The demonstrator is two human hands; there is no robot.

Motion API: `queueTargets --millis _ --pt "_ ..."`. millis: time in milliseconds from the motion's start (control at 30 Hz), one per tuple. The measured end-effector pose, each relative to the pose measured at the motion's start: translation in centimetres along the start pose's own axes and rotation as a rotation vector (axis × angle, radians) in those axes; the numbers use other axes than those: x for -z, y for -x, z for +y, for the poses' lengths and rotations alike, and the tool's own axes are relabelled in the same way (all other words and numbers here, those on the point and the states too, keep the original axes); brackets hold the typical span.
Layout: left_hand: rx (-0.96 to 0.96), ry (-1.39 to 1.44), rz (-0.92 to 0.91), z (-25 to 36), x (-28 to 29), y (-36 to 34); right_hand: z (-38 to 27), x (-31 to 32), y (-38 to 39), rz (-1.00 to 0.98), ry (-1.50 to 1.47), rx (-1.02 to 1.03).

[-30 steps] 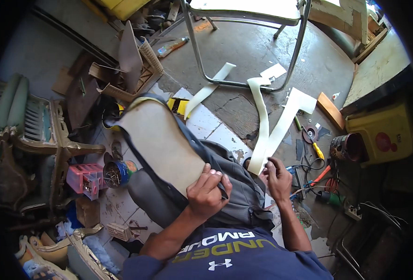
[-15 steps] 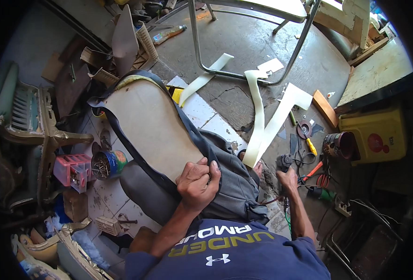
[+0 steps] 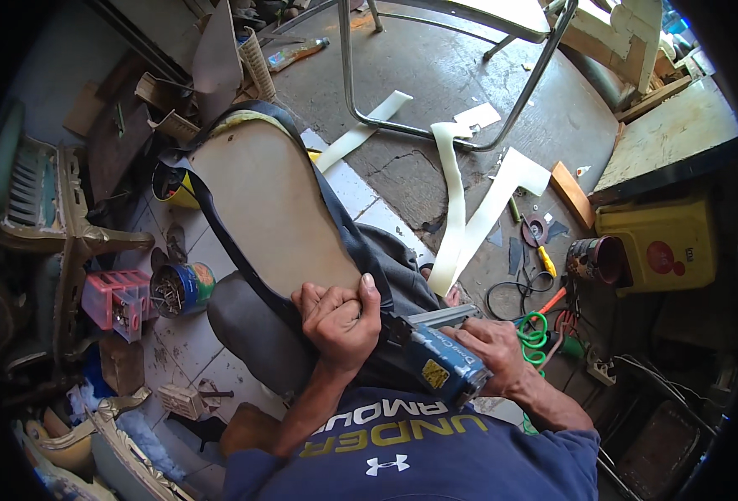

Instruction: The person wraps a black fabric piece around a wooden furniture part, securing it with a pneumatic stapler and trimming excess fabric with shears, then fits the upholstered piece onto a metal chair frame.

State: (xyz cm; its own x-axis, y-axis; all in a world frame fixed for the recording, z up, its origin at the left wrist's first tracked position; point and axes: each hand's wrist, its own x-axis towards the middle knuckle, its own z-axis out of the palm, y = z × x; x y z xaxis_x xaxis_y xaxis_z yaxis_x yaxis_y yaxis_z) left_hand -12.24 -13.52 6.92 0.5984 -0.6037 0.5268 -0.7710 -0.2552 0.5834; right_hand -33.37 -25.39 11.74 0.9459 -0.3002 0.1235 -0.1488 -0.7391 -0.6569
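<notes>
A long tan chair panel (image 3: pixel 273 196) lies across my lap, its edge wrapped in black upholstery fabric (image 3: pixel 341 219) with yellowish foam (image 3: pixel 248 117) showing at the far end. My left hand (image 3: pixel 340 321) is closed at the near right edge of the panel, gripping the fabric there. Close beside it, on the right, my right hand (image 3: pixel 487 346) holds a blue staple gun (image 3: pixel 448 361), whose nose points toward the left hand and the fabric edge. A green coiled air hose (image 3: pixel 534 338) shows behind the right hand.
White foam strips (image 3: pixel 490 213) lie on the floor ahead, below a metal-framed chair (image 3: pixel 348 75). At left stand a tin of nails (image 3: pixel 169 292) and a pink organizer box (image 3: pixel 114 301). Right are a yellow container (image 3: pixel 678 242), a paint can (image 3: pixel 590 260), a yellow-handled screwdriver (image 3: pixel 546 260) and cables.
My right hand has come in from the floor at the right, bringing the staple gun next to the panel. The left hand keeps its grip, and the panel has shifted slightly.
</notes>
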Motion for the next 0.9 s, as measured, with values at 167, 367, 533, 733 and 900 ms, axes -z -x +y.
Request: queueTargets --millis 167,367,533,733,900 --pt "-0.014 0.03 0.037 -0.2 -0.2 0.4 -0.3 -0.8 -0.9 0.037 0.102 0.076" --pt "-0.033 0.015 0.049 -0.2 -0.2 0.2 -0.4 -0.7 -1.6 0.043 0.092 0.076" --pt "-0.044 -0.011 0.071 -0.5 -0.3 0.6 -0.4 -0.9 -1.7 0.065 0.066 0.055" --pt "-0.057 -0.015 0.086 -0.7 -0.5 0.5 -0.9 -1.1 -1.4 0.075 0.101 0.047" --pt "-0.069 -0.032 0.088 -0.6 -0.7 0.6 -0.8 -1.2 -1.7 0.069 0.081 0.006"
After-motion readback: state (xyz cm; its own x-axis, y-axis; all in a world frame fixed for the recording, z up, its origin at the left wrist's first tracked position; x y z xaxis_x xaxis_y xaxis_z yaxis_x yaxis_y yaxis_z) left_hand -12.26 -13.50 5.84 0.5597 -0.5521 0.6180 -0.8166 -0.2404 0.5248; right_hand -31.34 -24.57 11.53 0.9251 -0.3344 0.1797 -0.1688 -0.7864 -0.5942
